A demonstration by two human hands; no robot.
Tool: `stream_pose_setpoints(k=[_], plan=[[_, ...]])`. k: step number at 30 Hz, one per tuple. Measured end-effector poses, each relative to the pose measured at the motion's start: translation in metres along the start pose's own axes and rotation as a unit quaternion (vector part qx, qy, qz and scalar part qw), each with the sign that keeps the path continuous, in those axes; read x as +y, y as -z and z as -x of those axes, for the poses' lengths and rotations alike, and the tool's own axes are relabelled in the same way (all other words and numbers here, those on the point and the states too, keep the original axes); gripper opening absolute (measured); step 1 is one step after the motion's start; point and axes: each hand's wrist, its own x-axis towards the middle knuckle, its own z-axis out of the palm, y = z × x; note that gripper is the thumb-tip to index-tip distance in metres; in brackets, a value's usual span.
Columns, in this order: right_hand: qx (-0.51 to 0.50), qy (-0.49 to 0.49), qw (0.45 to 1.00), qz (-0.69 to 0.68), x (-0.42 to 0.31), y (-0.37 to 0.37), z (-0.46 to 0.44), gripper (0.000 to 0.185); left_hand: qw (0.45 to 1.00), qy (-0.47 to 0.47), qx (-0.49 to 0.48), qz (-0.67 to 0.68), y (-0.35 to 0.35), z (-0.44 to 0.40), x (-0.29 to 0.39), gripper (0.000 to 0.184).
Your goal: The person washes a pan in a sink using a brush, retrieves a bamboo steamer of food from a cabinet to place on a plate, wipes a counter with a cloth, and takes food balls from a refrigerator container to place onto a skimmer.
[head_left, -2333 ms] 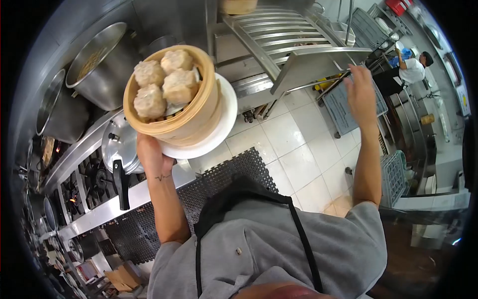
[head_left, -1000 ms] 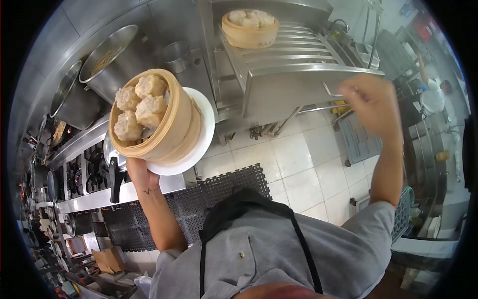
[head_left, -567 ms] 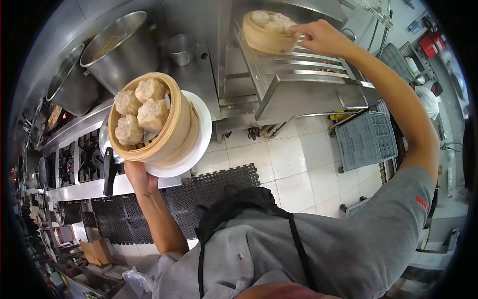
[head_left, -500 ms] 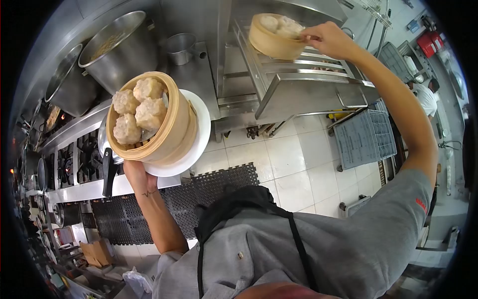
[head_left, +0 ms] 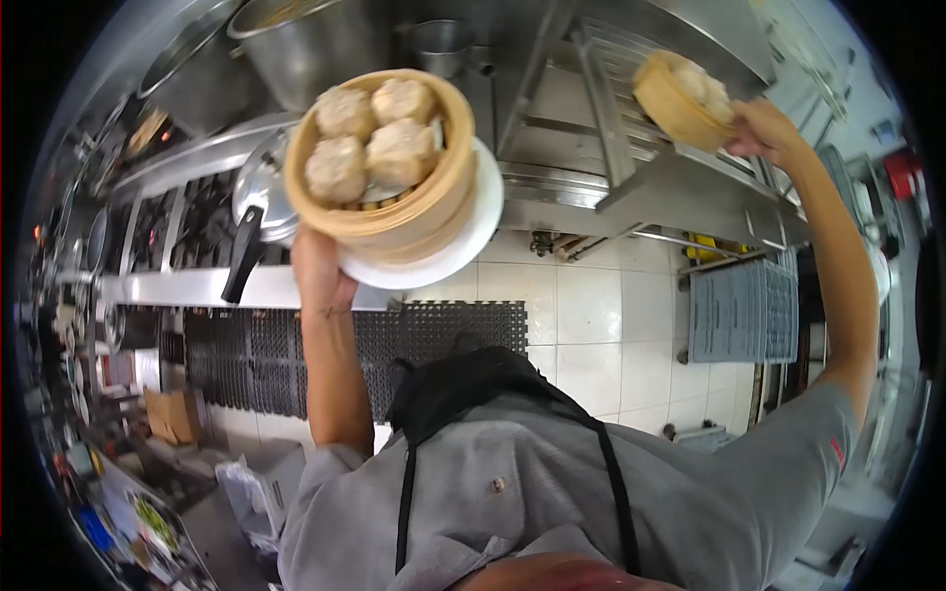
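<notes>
The person's left hand [head_left: 320, 271] holds up a white plate [head_left: 491, 202] from below, with most of its fingers hidden. A round bamboo basket [head_left: 394, 236] sits on the plate, with four dumplings [head_left: 402, 153] inside. The right hand [head_left: 761, 133] pinches the edge of a smaller-looking basket [head_left: 672, 110], which has pale dumplings [head_left: 698, 89] in it. That basket is over a metal rack [head_left: 613, 89]; whether it touches the bars, one cannot tell. A shiny pan [head_left: 264, 187] with a black handle is near the left hand.
</notes>
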Motion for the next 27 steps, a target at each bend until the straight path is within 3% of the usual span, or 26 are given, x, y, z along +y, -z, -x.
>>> stream_pose_setpoints(k=[5, 7, 11, 15, 17, 23, 27], plan=[[0.013, 0.001, 0.999, 0.045, -0.026, 0.024, 0.01, 0.04, 0.999, 0.013, -0.032, 0.03, -0.014, 0.013, 0.011, 0.034], [0.047, 0.073, 0.994, 0.062, -0.052, 0.016, 0.03, 0.041, 0.999, 0.021, -0.031, 0.024, -0.013, 0.013, 0.01, 0.035], [0.052, 0.126, 0.988, 0.069, -0.116, -0.017, 0.07, 0.039, 0.997, 0.034, -0.068, 0.024, -0.023, 0.014, 0.013, 0.036], [-0.063, 0.222, 0.969, 0.092, -0.167, -0.069, 0.096, 0.034, 0.995, 0.039, -0.087, 0.034, -0.021, 0.013, 0.011, 0.03], [-0.104, 0.226, 0.963, 0.105, -0.186, -0.11, 0.117, 0.033, 0.994, 0.036, -0.1, 0.032, -0.015, 0.011, 0.008, 0.022], [-0.209, 0.205, 0.948, 0.122, -0.195, -0.206, 0.159, 0.03, 0.99, 0.067, -0.113, 0.043, -0.001, 0.024, 0.022, 0.022], [-0.206, 0.192, 0.949, 0.143, -0.187, -0.235, 0.169, 0.037, 0.988, 0.082, -0.122, 0.046, 0.013, 0.031, 0.031, 0.023]])
